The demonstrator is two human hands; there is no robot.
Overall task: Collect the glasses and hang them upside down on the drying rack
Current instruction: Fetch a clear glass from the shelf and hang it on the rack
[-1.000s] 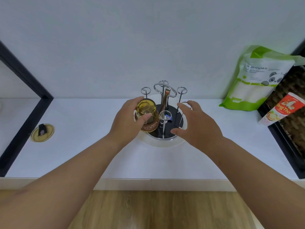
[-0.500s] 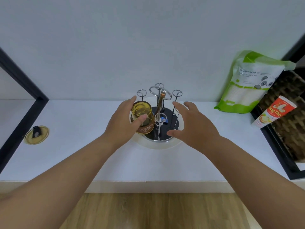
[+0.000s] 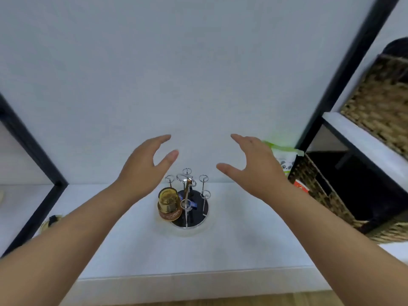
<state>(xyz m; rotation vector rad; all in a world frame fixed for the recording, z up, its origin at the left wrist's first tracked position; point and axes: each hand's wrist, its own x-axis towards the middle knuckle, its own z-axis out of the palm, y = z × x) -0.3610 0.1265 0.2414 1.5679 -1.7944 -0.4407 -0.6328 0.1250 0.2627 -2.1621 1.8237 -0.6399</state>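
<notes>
Amber glass (image 3: 169,203) hangs upside down on the drying rack (image 3: 187,202); five prongs stand bare. Left hand (image 3: 143,168) and right hand (image 3: 254,166) hover above, fingers spread, holding nothing.

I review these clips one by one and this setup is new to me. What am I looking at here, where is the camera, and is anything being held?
The camera sits on a person's head, looking forward and down, so both bare arms reach in from below. The left hand and right hand are raised with relaxed fingers, holding nothing. On the white counter stands a round metal drying rack with ring-topped prongs; an amber glass hangs upside down on its left side. At right, a green panda pouch and wicker baskets.
</notes>
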